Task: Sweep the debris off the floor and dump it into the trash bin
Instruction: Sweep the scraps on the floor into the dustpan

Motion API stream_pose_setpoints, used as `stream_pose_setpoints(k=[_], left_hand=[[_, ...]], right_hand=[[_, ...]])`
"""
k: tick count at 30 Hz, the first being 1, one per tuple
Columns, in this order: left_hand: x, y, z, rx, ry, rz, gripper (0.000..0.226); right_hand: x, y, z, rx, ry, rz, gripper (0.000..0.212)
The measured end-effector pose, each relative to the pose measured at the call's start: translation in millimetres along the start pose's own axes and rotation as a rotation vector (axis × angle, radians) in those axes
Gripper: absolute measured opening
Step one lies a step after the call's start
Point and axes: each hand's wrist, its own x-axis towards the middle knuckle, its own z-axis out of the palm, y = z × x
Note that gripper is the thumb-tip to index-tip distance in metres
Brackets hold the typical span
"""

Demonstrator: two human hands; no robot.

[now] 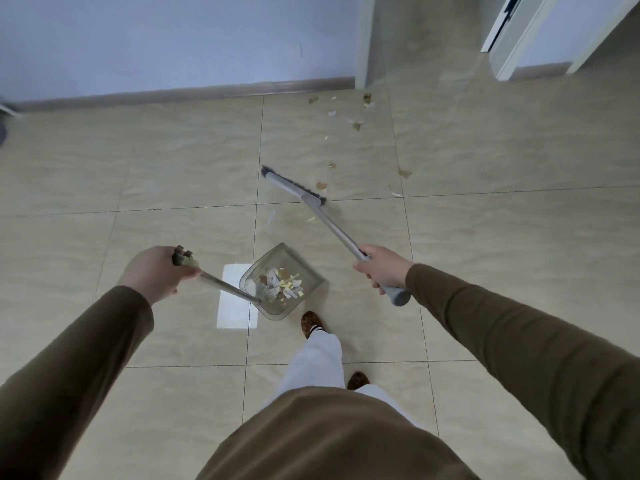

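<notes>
My left hand (156, 271) grips the dustpan (282, 282) handle, my right hand (382, 268) the broom (294, 187) handle. Debris (356, 126) trails toward one o'clock; some already lies in the pan. Tilt the pan while reaching and the scraps spill back onto the floor (485, 237)

Beige floor tiles (166, 174) with thin dark grout lines run up to a brown baseboard (180, 93) under a pale blue wall (156, 36). A bright rectangle of light (232, 308) lies on one tile. At upper right stands a white door frame (530, 39).
</notes>
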Motion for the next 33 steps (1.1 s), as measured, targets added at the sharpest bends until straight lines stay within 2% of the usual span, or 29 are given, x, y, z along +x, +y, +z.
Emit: stream_pose_setpoints(k=[7,16,23,29,33], left_hand=[[54.0,-13.8,-22.7,-0.074,-0.016,-0.069,0.016],[86.7,-31.0,-44.7,-0.074,-0.041,-0.150,0.015],[86.1,-31.5,-46.4,-0.079,-0.031,-0.206,0.016],[85.2,-10.7,-43.7,0.014,-0.028,-0.210,0.020],[88.2,9.3,-41.5,0.026,-0.031,-0.218,0.019]], right_hand=[[128.0,-97.4,-16.2,-0.283,-0.018,-0.007,0.047],[220.0,-164.3,-22.1,-0.667,-0.030,-0.003,0.038],[221.9,-137.9,-75.4,-1.013,-0.115,0.007,0.049],[201.7,-97.9,-166.5,-1.328,-0.148,0.018,0.059],[190.4,-82.4,-228.5,-1.456,-0.102,0.061,0.068]])
